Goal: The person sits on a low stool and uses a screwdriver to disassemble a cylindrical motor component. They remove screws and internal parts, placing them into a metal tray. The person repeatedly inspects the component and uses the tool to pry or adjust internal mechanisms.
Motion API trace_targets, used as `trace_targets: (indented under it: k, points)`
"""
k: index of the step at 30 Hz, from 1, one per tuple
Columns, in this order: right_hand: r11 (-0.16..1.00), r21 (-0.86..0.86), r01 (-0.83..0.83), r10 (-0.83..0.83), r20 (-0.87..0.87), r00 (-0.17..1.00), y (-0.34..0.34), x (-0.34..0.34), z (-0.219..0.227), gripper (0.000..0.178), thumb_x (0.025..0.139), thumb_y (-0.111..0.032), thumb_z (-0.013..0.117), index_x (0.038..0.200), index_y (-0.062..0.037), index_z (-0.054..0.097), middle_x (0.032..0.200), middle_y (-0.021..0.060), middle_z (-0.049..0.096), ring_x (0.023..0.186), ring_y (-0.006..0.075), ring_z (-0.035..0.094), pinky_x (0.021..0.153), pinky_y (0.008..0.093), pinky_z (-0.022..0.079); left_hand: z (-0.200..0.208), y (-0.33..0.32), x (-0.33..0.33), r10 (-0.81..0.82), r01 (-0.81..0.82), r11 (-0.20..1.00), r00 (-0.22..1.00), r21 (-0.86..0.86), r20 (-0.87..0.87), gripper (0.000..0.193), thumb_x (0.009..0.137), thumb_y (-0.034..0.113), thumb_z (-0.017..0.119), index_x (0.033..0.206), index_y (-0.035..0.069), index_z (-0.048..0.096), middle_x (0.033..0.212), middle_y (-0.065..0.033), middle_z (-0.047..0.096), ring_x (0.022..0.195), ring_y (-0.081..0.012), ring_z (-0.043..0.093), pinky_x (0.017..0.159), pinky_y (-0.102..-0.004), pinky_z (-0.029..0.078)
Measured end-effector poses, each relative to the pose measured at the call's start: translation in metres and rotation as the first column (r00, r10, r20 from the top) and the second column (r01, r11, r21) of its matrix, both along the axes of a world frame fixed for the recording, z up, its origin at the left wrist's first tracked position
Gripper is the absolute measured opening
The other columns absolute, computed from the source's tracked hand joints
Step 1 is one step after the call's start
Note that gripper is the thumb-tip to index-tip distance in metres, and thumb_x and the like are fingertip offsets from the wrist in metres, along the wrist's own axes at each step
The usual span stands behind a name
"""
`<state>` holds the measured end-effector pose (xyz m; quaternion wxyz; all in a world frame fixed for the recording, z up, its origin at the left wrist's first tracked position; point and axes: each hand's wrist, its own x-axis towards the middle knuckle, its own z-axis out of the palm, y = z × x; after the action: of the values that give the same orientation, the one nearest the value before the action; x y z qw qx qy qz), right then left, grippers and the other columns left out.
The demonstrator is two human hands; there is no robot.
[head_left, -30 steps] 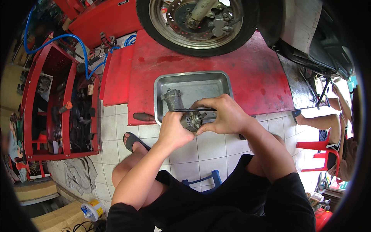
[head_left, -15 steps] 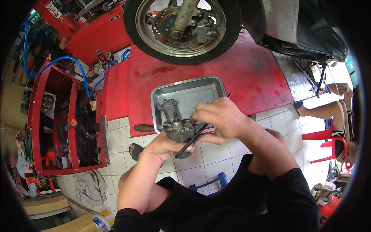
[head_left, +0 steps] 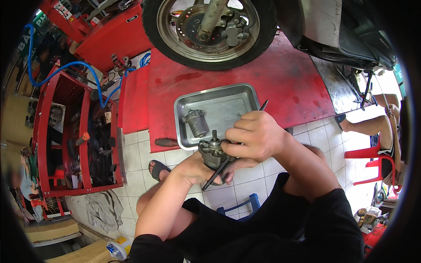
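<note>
Head view, looking down over both forearms; small grey motor housing [head_left: 213, 152] with a stubby shaft pointing up, cradled from below in left hand [head_left: 199, 168], fingers curled under the casting, presumably to keep it steady and clear of the floor tiles. Right hand [head_left: 253, 136] closed over the top of the housing, fingers wrapped around a thin dark rod-like tool [head_left: 232, 155]; tool laid diagonally, upper tip showing beyond the knuckles near the tray corner, lower tip emerging under the housing; likely braced against the part for leverage, though the working end is hidden. Part held just in front of the steel tray [head_left: 219, 94], near enough for loose pieces to be dropped in without reaching; second cylindrical metal component [head_left: 196, 122] lying on its side in the tray, apart from the hands. Tray resting on the red lift platform [head_left: 272, 74], below the scooter wheel [head_left: 210, 30]. Red tool cart [head_left: 74, 131] well to the left; sandalled foot [head_left: 158, 168] on the tiles beside the left wrist.
</note>
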<state>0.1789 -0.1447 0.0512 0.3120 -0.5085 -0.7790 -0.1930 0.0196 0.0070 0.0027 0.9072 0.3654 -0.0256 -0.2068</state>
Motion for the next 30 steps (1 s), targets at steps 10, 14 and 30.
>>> trace_targets:
  k: [10,14,30]
  points:
    - [0.998,0.045,0.047,-0.054,0.156,0.986,-0.004,-0.009,0.004,0.03,0.072,-0.028,0.075,0.083,-0.0016,0.064,0.066,0.001,0.045,0.051,0.0148,0.049,0.044,0.0299,0.036,-0.011,0.006,-0.008,-0.017,0.013,0.993,0.999,-0.117,-0.032,0.065,0.061,0.005,0.09,0.117,-0.002,0.059,0.101,-0.0143,0.065,0.097,-0.03,0.065,0.08,-0.043,0.056]
    - [0.99,-0.058,0.127,-0.129,-0.034,0.991,-0.012,-0.013,0.012,0.031,0.072,-0.028,0.077,0.088,-0.0042,0.064,0.068,0.0028,0.05,0.052,0.0188,0.056,0.047,0.0326,0.043,-0.016,0.014,-0.011,0.003,-0.004,0.996,1.0,-0.084,-0.011,0.102,0.061,0.015,0.092,0.146,-0.001,0.039,0.133,-0.0163,0.055,0.128,-0.0346,0.051,0.101,-0.0497,0.049]
    - [0.821,-0.567,0.063,-0.51,-0.681,0.526,0.01,-0.02,-0.018,0.036,0.095,-0.032,0.065,0.093,0.0037,0.072,0.077,0.0209,0.068,0.073,0.0383,0.068,0.067,0.0427,0.053,0.003,0.004,0.014,0.297,-0.304,0.95,0.949,-0.066,-0.103,0.094,0.094,0.072,0.033,0.154,0.0,0.024,0.148,-0.0225,0.042,0.135,-0.0379,0.047,0.112,-0.0524,0.042]
